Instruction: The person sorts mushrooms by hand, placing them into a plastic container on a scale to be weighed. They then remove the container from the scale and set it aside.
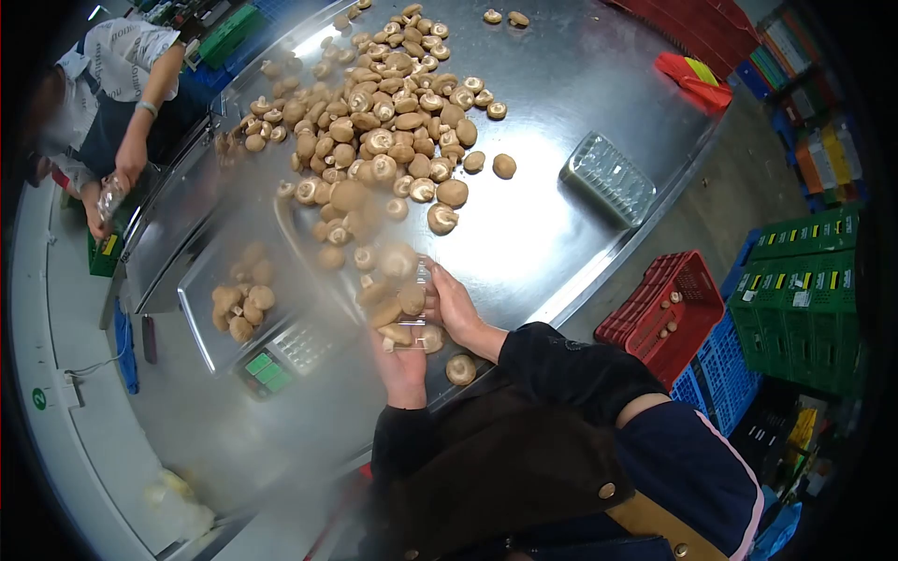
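Note:
Near the front edge of the metal table, both my hands hold a clear plastic tray (412, 323) with several brown mushrooms (385, 304) in it. My left hand (404, 374) supports the tray from its near end, fingers partly hidden beneath it. My right hand (456, 304) grips its right side, thumb along the rim. A single mushroom (460, 369) lies on the table just right of my left wrist. Beyond the tray spreads a large heap of loose mushrooms (374, 122). Haze blurs the left part of the view.
To the left, a scale (268, 372) stands beside a metal pan (198, 327) with mushrooms. Stacked clear trays (608, 182) sit at the table's right. A red crate (617, 327), green crates (795, 309) and a red-yellow bag (692, 82) are on the right. Another person (131, 84) works at far left.

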The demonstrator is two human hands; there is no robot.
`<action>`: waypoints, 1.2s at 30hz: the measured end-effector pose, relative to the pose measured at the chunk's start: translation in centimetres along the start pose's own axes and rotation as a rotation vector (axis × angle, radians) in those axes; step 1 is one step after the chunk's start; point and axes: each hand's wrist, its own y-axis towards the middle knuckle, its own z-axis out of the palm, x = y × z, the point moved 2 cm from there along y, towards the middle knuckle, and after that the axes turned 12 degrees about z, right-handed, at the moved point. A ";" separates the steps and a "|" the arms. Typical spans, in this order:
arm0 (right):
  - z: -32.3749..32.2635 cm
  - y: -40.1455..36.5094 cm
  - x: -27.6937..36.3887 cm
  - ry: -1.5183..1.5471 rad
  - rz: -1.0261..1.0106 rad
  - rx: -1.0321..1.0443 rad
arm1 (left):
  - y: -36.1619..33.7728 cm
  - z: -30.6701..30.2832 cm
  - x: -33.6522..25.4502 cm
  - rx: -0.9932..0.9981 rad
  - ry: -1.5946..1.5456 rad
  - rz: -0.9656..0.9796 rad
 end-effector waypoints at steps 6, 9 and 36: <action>-5.4 2.1 4.9 -0.998 -0.455 -0.352 | -0.6 -1.0 -1.6 -0.011 0.017 -0.086; -3.8 3.3 10.6 -1.386 -0.812 -0.432 | 0.1 -2.1 -1.7 0.003 0.028 -0.120; -1.7 -1.6 5.4 -1.103 -0.834 -0.073 | 1.2 -0.8 -1.8 0.053 -0.185 -0.205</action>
